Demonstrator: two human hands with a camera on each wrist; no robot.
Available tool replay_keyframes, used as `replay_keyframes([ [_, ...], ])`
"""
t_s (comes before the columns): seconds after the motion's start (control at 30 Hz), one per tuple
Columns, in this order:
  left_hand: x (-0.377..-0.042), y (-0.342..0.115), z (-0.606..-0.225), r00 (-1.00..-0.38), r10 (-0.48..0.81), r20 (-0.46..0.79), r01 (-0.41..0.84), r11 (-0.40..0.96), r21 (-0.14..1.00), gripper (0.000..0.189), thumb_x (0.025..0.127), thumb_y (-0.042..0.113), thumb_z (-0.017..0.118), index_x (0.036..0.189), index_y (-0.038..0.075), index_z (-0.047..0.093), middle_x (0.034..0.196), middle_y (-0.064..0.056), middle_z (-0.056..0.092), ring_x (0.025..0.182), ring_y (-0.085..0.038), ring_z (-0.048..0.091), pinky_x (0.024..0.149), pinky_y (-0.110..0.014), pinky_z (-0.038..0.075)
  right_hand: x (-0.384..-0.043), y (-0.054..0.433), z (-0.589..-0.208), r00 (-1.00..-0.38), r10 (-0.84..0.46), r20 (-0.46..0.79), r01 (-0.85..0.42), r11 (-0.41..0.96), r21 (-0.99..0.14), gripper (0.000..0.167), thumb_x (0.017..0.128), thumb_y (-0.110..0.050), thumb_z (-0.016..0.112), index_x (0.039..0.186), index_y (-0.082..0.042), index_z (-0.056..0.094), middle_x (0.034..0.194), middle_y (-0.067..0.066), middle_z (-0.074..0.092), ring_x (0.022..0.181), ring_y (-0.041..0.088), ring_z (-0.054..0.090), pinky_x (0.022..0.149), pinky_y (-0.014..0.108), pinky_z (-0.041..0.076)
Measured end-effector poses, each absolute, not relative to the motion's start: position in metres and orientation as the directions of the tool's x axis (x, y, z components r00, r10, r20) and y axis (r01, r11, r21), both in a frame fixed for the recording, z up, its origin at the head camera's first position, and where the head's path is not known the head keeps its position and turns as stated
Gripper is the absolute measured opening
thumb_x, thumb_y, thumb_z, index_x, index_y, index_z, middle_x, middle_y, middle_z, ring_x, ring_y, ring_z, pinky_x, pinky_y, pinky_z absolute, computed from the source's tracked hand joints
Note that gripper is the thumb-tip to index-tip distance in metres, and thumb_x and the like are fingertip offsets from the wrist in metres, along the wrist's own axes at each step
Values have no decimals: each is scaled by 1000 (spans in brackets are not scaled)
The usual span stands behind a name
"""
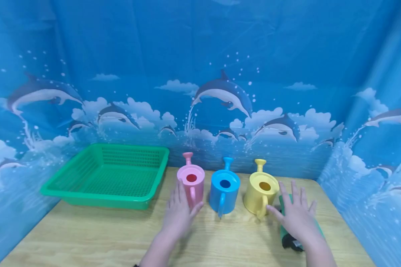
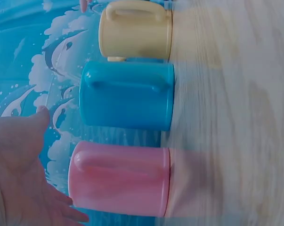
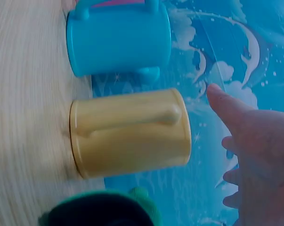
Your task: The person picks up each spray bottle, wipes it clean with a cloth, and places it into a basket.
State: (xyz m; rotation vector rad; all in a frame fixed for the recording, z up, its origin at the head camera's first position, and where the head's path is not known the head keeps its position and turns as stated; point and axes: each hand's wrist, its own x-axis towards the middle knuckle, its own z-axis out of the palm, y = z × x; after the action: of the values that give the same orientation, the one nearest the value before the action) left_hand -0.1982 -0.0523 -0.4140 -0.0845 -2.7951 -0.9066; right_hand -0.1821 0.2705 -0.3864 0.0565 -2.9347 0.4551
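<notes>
Two hands of mine hang over the table [image 1: 227, 244], fingers loosely spread and pinching nothing; the left hand [image 1: 178, 215] is left of the blue watering can [image 1: 231, 191], beside the pink watering can [image 1: 199, 185], and whether it touches that wall I cannot tell; the right hand [image 1: 298, 220] is right of the blue can, above a green object [image 1: 283, 230] with a black end [image 1: 290, 241], its thumb close by the yellow watering can [image 1: 256, 196]; pink stands just left of the blue can, yellow just right; all three are upright, their handle-to-spout line running away from me, handles [image 1: 221, 204] my way; so pink lies ahead and rightward of my left palm, its nearer hand, and yellow ahead and leftward of my right palm, its nearer hand; the blue can falls between. Well left of the blue can sits a green basket [image 1: 103, 201]; behind it all hangs a dolphin-printed backdrop [image 1: 173, 48]. The black end bears a small pale patch, perhaps a label, too blurred to read; on the cans I find no legible brand or lettering.
</notes>
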Motion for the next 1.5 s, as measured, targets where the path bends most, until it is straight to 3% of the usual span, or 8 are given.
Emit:
replay_keyframes([
  [0.3,-194,-45,-416,-991,-41,124,59,705,707,97,91,49,59,152,-3,5,156,-30,15,141,-48,24,108,-63,31,-187,291,-395,-993,54,101,18,945,-328,99,89,-70,45,155,-13,-4,153,35,-13,134,65,-10,93,81,-13],
  [0.53,-194,-42,-420,-998,-23,61,33,626,779,87,93,48,58,149,-5,17,146,-29,33,134,-47,36,106,-63,34,-188,300,-394,-995,82,53,58,936,-346,104,87,-75,41,154,-11,-5,152,36,-15,133,64,-14,92,81,-13],
  [0.77,-199,-42,-428,-997,29,67,73,533,843,80,94,41,60,147,-4,22,145,-28,31,134,-47,37,106,-62,34,-188,301,-396,-996,85,24,72,938,-338,105,86,-76,41,154,-9,-4,151,36,-17,132,66,-13,91,81,-13],
  [1.1,-205,-44,-426,-999,43,1,21,475,880,67,97,35,57,144,-4,29,141,-26,41,133,-44,42,106,-61,34,-190,311,-406,-993,92,-68,109,943,-316,107,85,-79,37,154,-9,-5,150,39,-14,129,69,-13,90,84,-8],
  [1.23,-210,-46,-428,-1000,23,7,17,454,891,60,98,29,56,142,-4,34,140,-27,46,130,-43,45,106,-59,37,-193,316,-411,-989,103,-107,132,941,-312,110,82,-82,37,154,-8,-2,149,40,-14,129,69,-13,91,84,-7],
  [1.5,-215,-52,-432,-995,23,96,96,462,881,42,98,20,55,129,-7,50,122,-27,60,116,-40,58,98,-53,46,-199,322,-420,-977,109,-181,164,932,-322,109,84,-78,42,153,-6,-3,148,40,-16,128,70,-10,91,85,0],
])
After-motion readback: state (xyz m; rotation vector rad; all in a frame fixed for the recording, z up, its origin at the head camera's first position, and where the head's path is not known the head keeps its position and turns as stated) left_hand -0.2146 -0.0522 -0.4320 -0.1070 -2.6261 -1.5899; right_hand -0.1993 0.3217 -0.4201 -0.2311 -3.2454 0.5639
